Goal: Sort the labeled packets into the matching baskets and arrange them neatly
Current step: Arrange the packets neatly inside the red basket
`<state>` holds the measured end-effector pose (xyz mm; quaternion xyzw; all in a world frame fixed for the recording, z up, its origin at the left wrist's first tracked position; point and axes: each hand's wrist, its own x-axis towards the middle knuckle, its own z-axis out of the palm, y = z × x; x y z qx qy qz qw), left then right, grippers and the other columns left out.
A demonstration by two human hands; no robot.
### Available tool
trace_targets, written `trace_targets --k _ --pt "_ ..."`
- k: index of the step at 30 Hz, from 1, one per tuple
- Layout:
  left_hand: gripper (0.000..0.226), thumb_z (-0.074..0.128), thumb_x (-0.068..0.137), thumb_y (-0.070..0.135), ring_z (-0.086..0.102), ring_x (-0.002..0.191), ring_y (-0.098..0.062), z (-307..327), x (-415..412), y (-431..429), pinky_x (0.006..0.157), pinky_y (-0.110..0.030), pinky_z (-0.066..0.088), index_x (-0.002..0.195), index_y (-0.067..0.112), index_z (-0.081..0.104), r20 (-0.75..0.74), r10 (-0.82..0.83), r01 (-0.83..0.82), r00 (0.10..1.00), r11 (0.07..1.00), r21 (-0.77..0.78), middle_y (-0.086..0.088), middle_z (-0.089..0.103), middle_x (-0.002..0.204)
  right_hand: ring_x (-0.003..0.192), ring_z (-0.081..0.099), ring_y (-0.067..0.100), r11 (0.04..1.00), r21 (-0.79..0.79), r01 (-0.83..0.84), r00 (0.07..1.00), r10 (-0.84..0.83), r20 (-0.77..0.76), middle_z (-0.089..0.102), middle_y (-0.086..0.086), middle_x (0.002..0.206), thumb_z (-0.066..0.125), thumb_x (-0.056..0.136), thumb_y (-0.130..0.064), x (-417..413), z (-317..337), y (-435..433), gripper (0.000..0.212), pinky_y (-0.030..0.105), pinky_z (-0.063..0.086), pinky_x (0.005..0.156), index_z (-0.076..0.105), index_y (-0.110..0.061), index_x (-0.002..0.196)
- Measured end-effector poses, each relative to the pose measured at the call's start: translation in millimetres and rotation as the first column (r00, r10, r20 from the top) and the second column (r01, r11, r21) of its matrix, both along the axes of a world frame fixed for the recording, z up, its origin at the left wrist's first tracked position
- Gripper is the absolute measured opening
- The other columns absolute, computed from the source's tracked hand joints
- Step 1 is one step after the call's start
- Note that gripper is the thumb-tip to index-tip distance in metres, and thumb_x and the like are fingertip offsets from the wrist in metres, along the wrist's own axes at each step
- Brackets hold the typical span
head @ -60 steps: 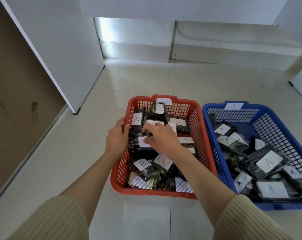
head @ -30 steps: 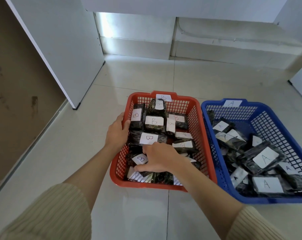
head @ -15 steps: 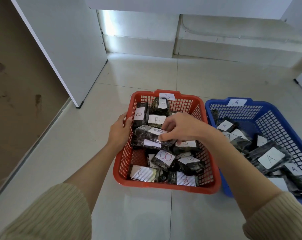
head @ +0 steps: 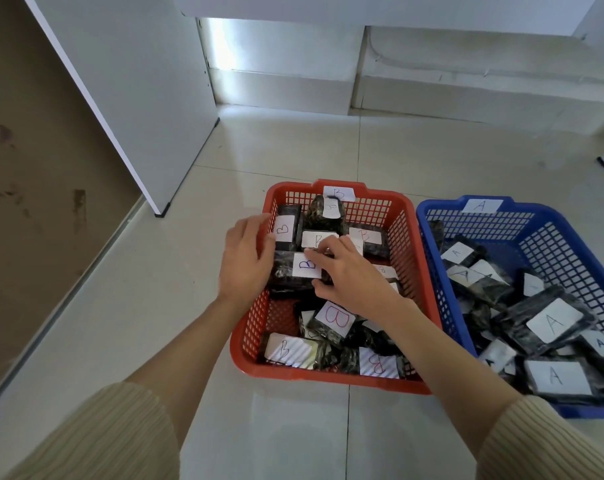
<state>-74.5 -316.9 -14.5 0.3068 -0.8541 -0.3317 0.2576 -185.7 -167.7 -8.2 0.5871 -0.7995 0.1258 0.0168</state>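
A red basket (head: 413,265) tagged B stands on the floor, filled with several dark packets with white B labels. Beside it on the right a blue basket (head: 570,237) tagged A holds several dark packets labelled A. My left hand (head: 245,261) rests over the red basket's left rim, fingers against the end of a dark B packet (head: 293,275). My right hand (head: 349,275) lies on that same packet from the right, fingers curled on its top and thumb at its near edge. More B packets (head: 331,322) lie in front of my hands.
Both baskets sit on a pale tiled floor (head: 155,289). A white cabinet panel (head: 127,98) stands at the left rear and a white wall base (head: 432,81) runs across the back. A brown surface (head: 27,168) lies at far left.
My right hand went from the basket's near part up to the middle with a B packet and now presses it down at the left middle. My left hand shifted from the rim onto that packet's end.
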Motion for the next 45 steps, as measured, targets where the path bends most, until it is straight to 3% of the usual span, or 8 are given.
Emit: trace_targets --k 9,12,15,22,31,35,39,45 --pt "0.045 0.063 0.083 0.046 0.049 0.119 -0.015 -4.8 13.4 -4.0 0.097 -0.029 0.027 0.119 0.021 0.062 0.266 -0.339 0.411 0.902 0.863 -0.293 0.004 0.06 0.124 0.093 0.05 0.007 0.957 -0.076 0.279 0.845 -0.207 0.492 0.053 -0.009 0.103 0.073 0.077 -0.037 -13.9 17.9 7.4 0.032 0.023 0.044 0.077 0.054 -0.024 0.099" --pt "0.042 0.068 0.082 0.04 0.049 0.12 -0.017 -2.6 11.3 -6.4 0.099 -0.032 0.03 0.118 0.021 0.062 0.257 -0.335 0.401 0.906 0.874 -0.275 0.003 0.06 0.125 0.077 0.052 0.001 0.944 0.233 0.235 0.832 -0.319 0.455 0.058 -0.011 0.088 0.07 0.078 -0.045 -22.5 28.7 22.4 0.023 0.022 0.046 0.07 0.059 -0.025 0.085" --pt "0.041 0.067 0.081 0.043 0.045 0.12 -0.015 -2.0 8.8 -7.6 0.099 -0.034 0.03 0.117 0.026 0.059 0.311 -0.337 0.417 0.889 0.876 -0.242 0.005 0.059 0.125 0.105 0.05 0.014 0.835 0.537 0.122 0.932 -0.283 0.228 0.061 -0.003 0.101 0.065 0.075 -0.059 -13.5 23.7 29.6 0.044 0.037 0.05 0.086 0.071 -0.019 0.094" --pt "0.039 0.074 0.074 0.042 0.046 0.113 -0.015 8.3 2.7 -12.1 0.095 -0.039 0.039 0.109 0.028 0.06 0.342 -0.378 0.451 0.86 0.877 -0.166 0.004 0.061 0.121 0.115 0.031 0.022 0.814 0.569 0.116 0.956 -0.247 0.158 0.043 0.003 0.115 0.066 0.07 -0.065 7.0 9.7 30.5 0.063 0.038 0.035 0.096 0.065 -0.011 0.103" --pt "0.038 0.078 0.071 0.037 0.046 0.11 -0.013 17.3 -2.0 -18.2 0.091 -0.037 0.042 0.102 0.029 0.058 0.396 -0.433 0.503 0.81 0.86 -0.088 0.007 0.058 0.117 0.081 0.057 0.012 0.871 0.49 0.044 0.605 -0.414 0.681 0.063 -0.002 0.095 0.073 0.079 -0.032 -23.8 49.8 50.1 0.027 0.023 0.046 0.072 0.064 -0.011 0.093" --pt "0.049 0.079 0.07 0.035 0.044 0.11 -0.011 22.2 -8.3 -19.3 0.088 -0.033 0.044 0.111 0.031 0.053 0.451 -0.444 0.53 0.774 0.844 -0.079 0.01 0.055 0.118 0.067 0.06 0.01 0.906 0.234 0.353 0.495 -0.393 0.775 0.066 0.002 0.089 0.067 0.084 -0.018 -44.3 57.5 54.9 0.012 0.022 0.051 0.064 0.061 -0.011 0.093" --pt "0.068 0.078 0.068 0.043 0.043 0.112 -0.01 27.6 -12.5 -19.7 0.088 -0.03 0.043 0.128 0.031 0.047 0.496 -0.449 0.549 0.743 0.833 -0.07 0.01 0.052 0.121 0.072 0.066 0.017 0.711 0.009 0.704 0.364 -0.371 0.855 0.07 0.005 0.093 0.069 0.084 -0.016 -68.6 51.5 53.6 0.017 0.029 0.057 0.068 0.062 -0.01 0.098" --pt "0.056 0.064 0.078 0.056 0.046 0.118 -0.014 42.9 -32.4 1.2 0.097 -0.036 0.042 0.125 0.026 0.057 0.379 -0.402 0.498 0.834 0.843 -0.202 0.008 0.055 0.124 0.068 0.063 0.014 0.471 -0.041 0.881 0.17 -0.237 0.956 0.07 0.007 0.096 0.069 0.085 -0.017 -82.1 44.3 63.4 0.022 0.025 0.056 0.059 0.061 -0.009 0.104"
